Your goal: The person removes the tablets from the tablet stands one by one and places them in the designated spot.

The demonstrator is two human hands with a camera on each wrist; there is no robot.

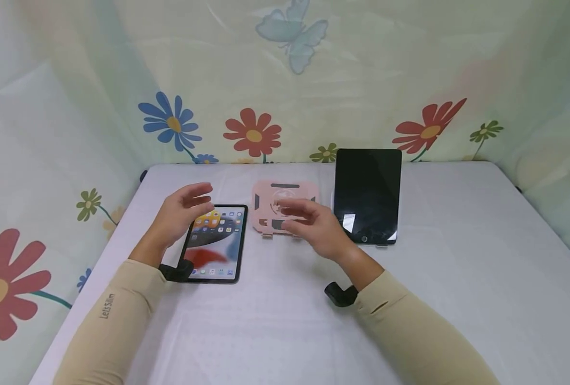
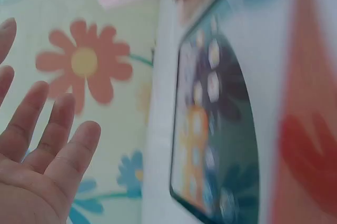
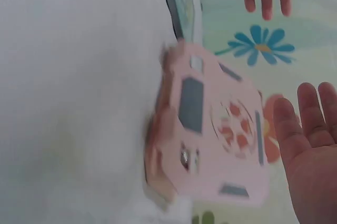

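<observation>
Hovering left hand point(image 1: 176, 214) and right hand point(image 1: 321, 227) relaxed and empty, best handling lit iPad point(image 1: 217, 246) by its edges

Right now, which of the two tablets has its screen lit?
The left tablet, in the head view: it shows app icons over colourful wallpaper, while the right tablet has a black screen.

Head cam: high, near side, looks fwd/down over table point(image 1: 285, 321). L/R wrist cams: close, rolled sideways; both catch pink stand point(image 3: 213, 124).
</observation>
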